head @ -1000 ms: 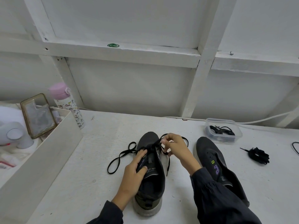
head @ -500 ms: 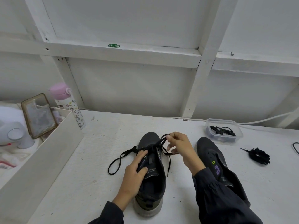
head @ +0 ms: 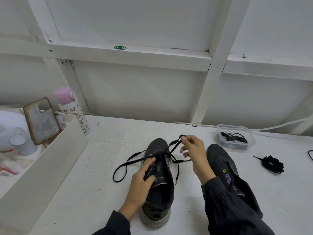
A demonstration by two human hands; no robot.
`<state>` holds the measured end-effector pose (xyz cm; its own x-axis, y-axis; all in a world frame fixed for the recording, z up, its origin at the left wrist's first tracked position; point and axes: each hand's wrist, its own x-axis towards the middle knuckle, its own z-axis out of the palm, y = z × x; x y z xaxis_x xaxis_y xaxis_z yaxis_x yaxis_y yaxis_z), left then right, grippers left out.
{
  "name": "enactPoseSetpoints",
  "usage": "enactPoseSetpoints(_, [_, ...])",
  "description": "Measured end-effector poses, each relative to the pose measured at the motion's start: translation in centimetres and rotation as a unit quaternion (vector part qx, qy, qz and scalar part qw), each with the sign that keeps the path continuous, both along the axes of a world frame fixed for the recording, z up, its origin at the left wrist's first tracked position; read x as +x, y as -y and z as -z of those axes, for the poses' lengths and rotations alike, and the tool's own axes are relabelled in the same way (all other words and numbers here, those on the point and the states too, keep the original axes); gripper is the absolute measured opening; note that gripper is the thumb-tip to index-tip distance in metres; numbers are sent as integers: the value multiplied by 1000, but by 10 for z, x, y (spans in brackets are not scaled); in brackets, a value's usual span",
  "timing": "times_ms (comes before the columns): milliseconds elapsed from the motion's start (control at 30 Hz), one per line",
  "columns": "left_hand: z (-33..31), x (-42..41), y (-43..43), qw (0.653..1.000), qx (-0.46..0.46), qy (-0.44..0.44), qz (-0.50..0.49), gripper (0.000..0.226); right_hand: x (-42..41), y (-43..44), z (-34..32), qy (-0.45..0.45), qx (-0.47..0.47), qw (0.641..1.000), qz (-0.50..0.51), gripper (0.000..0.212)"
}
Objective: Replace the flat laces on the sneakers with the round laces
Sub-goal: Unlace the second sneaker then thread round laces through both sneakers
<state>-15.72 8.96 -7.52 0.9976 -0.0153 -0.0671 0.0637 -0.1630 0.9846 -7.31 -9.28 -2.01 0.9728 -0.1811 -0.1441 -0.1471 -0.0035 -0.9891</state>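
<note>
A dark sneaker (head: 159, 192) lies on the white table, toe pointing away from me. My left hand (head: 142, 182) grips its tongue and upper. My right hand (head: 194, 151) pinches a loop of the flat black lace (head: 126, 164) above the toe, pulling it taut from the eyelets; loose ends trail left and right of the shoe. The second dark sneaker (head: 221, 167), with no lace visible, lies to the right, partly under my right sleeve. A clear plastic tub (head: 237, 148) holds thin black laces. A bundled black lace (head: 272, 163) rests farther right.
A white open box (head: 44, 160) stands at the left with a phone case (head: 40, 121) and white items inside. A pink-capped bottle (head: 72, 109) stands behind it. A white cable (head: 279, 127) runs along the wall. Green bands (head: 120, 47) lie on the wall ledge.
My right hand has lifted up and away from the shoe, drawing the lace loop taut. The left loose end has slid closer to the sneaker. My left hand has stayed on the tongue.
</note>
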Motion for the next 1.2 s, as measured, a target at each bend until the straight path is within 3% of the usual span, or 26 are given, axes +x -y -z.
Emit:
enactPoseSetpoints(67, [0,0,0,1000,-1,-2,-5,62,-2,2,-1,-15,-8,1000,-15,15])
enactPoseSetpoints(200, [1,0,0,1000,3,5,-8,63,-14,-7,8,-74,-102,975,-184,20])
enactPoseSetpoints(267, [0,0,0,1000,0,4,-6,62,-16,-11,13,-62,-107,973,-196,17])
enactPoseSetpoints(367, [1,-1,-1,1000,-5,6,-3,61,-10,-8,9,-34,-125,979,-157,15])
enactPoseSetpoints(500, [1,0,0,1000,-12,-3,-7,61,4,8,-1,3,-19,1000,11,11])
enactPoseSetpoints(567, [1,0,1,1000,-8,0,-8,61,5,13,-3,4,2,999,37,13])
enactPoseSetpoints(733, [1,0,1,1000,-8,8,-3,61,-15,-3,8,-81,-78,983,-144,20])
enactPoseSetpoints(900, [1,1,1,1000,-4,11,-4,61,-17,-10,12,-75,-88,974,-195,15])
enactPoseSetpoints(967, [2,1,0,1000,-10,8,-2,60,-10,-7,8,-66,-97,980,-160,16])
enactPoseSetpoints(1100, [3,0,1,1000,-19,4,-4,60,5,10,0,-8,-23,998,52,11])
enactPoseSetpoints(1200, [3,0,1,1000,-20,9,-1,61,2,10,2,-26,-25,999,33,20])
